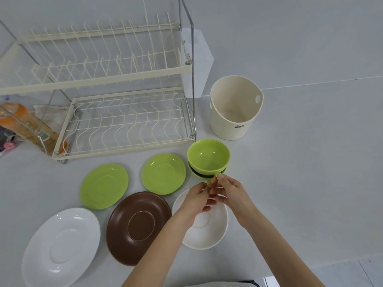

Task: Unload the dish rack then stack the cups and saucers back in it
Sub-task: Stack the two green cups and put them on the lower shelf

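Pinching the handle of the top green cup (208, 155), the right hand (232, 193) has its fingers closed on it, nested in a second green cup (199, 174) right by the empty dish rack (124, 119). Left hand (196, 200) is curled at the same handle; can't tell if it grips. Five saucers lie spread on the surface (310, 183): two green, brown, two white.
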Motion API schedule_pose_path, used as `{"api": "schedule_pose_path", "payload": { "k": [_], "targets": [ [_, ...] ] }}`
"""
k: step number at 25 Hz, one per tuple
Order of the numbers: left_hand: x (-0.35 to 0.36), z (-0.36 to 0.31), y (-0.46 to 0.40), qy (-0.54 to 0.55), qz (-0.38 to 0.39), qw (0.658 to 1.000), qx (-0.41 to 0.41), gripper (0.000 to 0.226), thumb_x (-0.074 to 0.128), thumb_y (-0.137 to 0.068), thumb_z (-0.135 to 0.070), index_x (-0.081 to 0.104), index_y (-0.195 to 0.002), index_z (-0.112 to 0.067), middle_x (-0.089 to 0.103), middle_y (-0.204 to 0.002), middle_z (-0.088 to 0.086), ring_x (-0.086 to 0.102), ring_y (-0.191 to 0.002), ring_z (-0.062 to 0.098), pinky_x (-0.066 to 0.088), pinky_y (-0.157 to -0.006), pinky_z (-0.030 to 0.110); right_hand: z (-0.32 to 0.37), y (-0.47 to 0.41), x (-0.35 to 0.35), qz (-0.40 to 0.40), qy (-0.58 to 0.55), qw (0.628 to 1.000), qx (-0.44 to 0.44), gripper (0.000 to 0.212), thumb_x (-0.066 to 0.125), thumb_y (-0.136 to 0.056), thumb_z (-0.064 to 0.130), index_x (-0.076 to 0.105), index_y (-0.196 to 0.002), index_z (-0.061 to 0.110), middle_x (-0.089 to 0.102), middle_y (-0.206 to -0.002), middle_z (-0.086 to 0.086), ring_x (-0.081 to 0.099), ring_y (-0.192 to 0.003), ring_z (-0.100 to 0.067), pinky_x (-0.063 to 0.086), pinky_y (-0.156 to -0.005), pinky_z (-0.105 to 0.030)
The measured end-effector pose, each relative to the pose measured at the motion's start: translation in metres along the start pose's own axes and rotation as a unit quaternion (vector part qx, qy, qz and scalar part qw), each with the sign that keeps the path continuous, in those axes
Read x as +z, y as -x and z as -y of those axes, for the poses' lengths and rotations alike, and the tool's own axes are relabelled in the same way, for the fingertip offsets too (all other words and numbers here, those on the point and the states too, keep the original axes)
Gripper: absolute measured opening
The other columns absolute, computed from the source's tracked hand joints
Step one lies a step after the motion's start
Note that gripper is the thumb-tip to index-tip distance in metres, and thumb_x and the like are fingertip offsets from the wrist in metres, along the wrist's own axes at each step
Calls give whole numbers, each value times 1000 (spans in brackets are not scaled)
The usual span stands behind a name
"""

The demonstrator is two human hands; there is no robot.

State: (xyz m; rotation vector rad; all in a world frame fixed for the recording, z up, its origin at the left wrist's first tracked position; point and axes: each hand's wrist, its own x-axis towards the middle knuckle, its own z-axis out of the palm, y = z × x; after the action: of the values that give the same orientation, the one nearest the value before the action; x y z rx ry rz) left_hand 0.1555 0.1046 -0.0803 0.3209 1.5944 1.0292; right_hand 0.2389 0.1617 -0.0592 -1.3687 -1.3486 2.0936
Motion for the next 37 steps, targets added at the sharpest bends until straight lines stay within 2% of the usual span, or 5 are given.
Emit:
{"api": "schedule_pose_path", "payload": {
  "k": [10, 18, 26, 31, 37],
  "targets": [
    [-8, 2, 1, -19, -5, 1000, -2, 22, 35, -95, -19, 53, -83, -20, 57, -74, -3, 55, -65, 8, 42, -61, 20, 1, 5, -5, 24, 17, 999, 19, 24, 43, -95, 25, 59, -94, 7, 66, -82, -4, 63, -70, -14, 50, -49, -11],
    [-16, 0, -1, -38, -1, 999, -4, 19, 41, -94, -25, 58, -86, -21, 60, -75, -5, 54, -62, 8, 39, -55, 17, 2, 3, -24, -46, 27, 998, 17, 26, 43, -94, 29, 61, -90, 13, 55, -72, -3, 55, -64, -16, 48, -62, -23],
    [-32, -20, -10, 27, -98, 995, 5, 34, 41, -93, -27, 51, -120, -10, 59, -106, 7, 61, -92, 22, 51, -69, 26, 20, -31, -29, -66, 25, 997, 29, 41, 44, -94, 32, 48, -128, 11, 56, -118, -10, 57, -104, -23, 50, -82, -33],
    [-34, -39, -19, 94, -90, 991, -14, 25, 45, -92, -29, 48, -113, -15, 53, -94, 2, 57, -95, 25, 51, -88, 37, 22, -47, -26, -51, 28, 997, 56, 40, 44, -94, 28, 49, -129, 10, 55, -129, -16, 57, -115, -31, 50, -89, -35],
    [-38, -43, -22, 85, -100, 991, -1, 23, 47, -89, -14, 53, -109, -5, 54, -80, 2, 59, -71, 20, 53, -79, 31, 26, -46, -23, -74, 41, 996, 40, 36, 45, -93, 24, 54, -124, 9, 55, -128, -22, 59, -99, -27, 51, -92, -36]
  ]
}}
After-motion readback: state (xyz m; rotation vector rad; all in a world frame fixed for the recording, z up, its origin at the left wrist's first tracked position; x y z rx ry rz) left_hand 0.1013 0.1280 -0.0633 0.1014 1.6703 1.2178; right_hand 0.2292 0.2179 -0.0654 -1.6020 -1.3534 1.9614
